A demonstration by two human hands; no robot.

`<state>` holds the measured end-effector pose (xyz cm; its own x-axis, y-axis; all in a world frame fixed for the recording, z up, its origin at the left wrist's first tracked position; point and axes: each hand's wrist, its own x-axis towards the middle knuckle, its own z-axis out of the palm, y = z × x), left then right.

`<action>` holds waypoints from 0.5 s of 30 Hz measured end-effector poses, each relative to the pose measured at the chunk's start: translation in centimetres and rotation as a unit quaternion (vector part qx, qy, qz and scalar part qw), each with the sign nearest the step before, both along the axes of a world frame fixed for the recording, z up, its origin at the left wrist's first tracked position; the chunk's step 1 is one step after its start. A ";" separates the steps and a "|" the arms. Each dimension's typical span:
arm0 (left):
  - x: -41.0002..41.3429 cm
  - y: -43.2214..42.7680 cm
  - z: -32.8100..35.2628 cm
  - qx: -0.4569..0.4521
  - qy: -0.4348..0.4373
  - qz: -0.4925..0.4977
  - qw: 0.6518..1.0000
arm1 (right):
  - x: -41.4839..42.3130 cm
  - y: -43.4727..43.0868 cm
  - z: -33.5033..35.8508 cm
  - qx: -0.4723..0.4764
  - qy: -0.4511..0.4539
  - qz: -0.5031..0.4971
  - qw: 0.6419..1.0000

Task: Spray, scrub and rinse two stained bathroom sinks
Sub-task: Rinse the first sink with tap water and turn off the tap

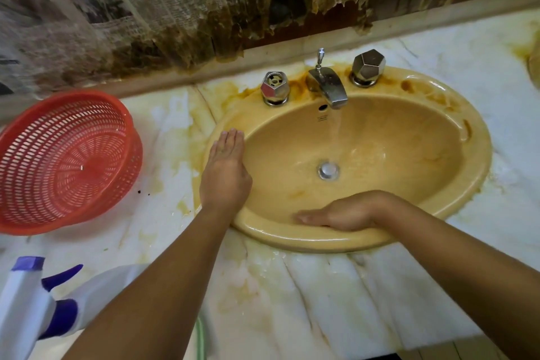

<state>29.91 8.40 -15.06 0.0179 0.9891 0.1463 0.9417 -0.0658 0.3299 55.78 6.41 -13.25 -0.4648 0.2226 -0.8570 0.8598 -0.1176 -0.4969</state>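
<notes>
sink (pixel 455 137): 1 in view, 2 flat-fingered hands, left hand (pixel 225 172) on rim, right hand (pixel 336 215) inside.

A red basket (pixel 64 161) rests on the marble counter (pixel 292 301), stained newspaper (pixel 146 9) behind.

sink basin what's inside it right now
Water runs from the faucet toward the metal drain; the right hand lies flat on the near inner wall, hiding the surface beneath. Brownish stains mark the basin.

- The head camera is looking steeply down from above the near rim of the yellow oval ceramic sink (pixel 479 155).
- It is sitting close, facing the newspaper-covered wall (pixel 146 9) behind that sink.
</notes>
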 end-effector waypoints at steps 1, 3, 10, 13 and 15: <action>0.1 0.0 0.0 0.001 0.005 -0.001 1.000 | 1.3 0.6 -0.6 0.040 -0.084 0.034 0.995; 0.1 0.0 0.0 0.001 0.010 -0.004 1.000 | 1.9 1.2 -1.3 0.073 -0.156 0.048 0.984; 0.0 0.0 0.0 0.009 -0.004 0.002 1.000 | -0.7 5.5 -1.4 -0.151 0.309 -0.679 0.649; 0.0 -0.1 -0.1 0.012 -0.005 0.001 1.000 | -0.9 8.5 -0.1 -0.147 0.394 -0.811 0.407; -0.1 -0.1 -0.1 0.010 -0.008 0.004 1.000 | -2.9 8.2 1.0 -0.138 0.406 -0.781 0.454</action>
<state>29.84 8.32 -15.13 0.0068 0.9861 0.1661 0.9370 -0.0644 0.3435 52.91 14.62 -12.22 -0.1124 0.7608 -0.6392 -0.8338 -0.4221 -0.3558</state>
